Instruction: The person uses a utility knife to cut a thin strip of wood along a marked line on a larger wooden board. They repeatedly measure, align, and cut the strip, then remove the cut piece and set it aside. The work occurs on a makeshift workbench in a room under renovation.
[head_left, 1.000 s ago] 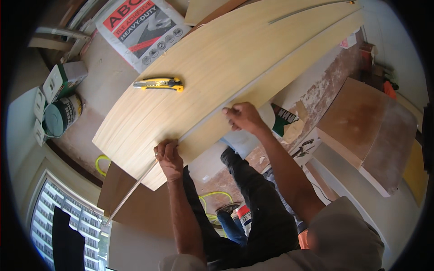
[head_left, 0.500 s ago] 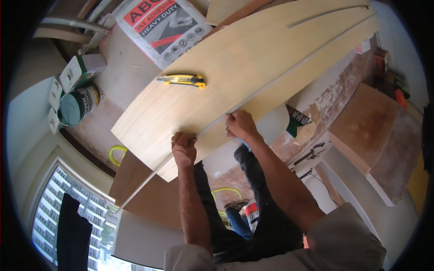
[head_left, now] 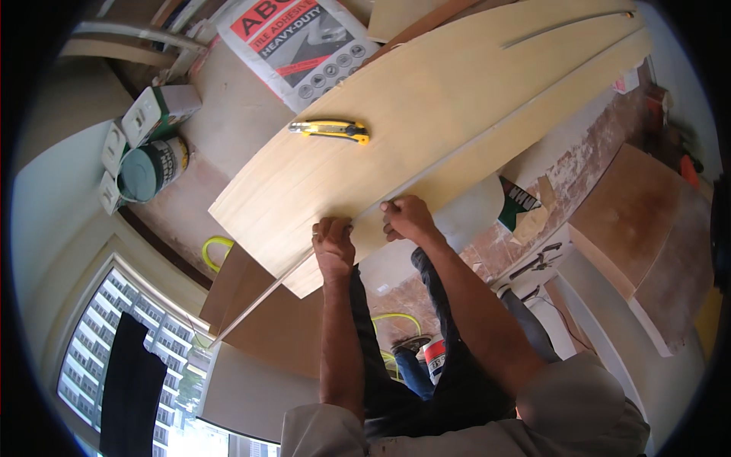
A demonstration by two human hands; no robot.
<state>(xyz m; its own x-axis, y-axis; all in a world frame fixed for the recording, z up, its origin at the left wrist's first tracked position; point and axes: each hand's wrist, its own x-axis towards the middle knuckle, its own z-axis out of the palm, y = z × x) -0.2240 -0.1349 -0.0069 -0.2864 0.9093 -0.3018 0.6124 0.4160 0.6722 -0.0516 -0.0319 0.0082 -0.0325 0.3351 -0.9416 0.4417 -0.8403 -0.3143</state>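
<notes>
Bending over a big, pale wooden board (head_left: 457, 87), a person in grey sleeves (head_left: 324, 430) and dark trousers works with bare hands. The left hand (head_left: 333, 247) is by the board's near edge, with its fingers curled down over a long, thin strip (head_left: 451, 155). Its fingertips are hidden, so I cannot tell if its grip pinches the strip or just presses on it. The right hand (head_left: 409, 218) is just beside it, a bit farther up, next to the strip. Its fingers are curled in too, but I cannot tell if its grip has hold of anything.

The strip lies along the board and sticks out past the end on the left. A yellow and black knife (head_left: 330, 130) lies flat on the board, past the hands. Another thin strip, a darker one (head_left: 563, 28), lies near the far end.

Beyond the board, a big printed bag (head_left: 304, 49) lies on the floor. A round bucket (head_left: 141, 175) stands beside white and green cans (head_left: 169, 107).
</notes>
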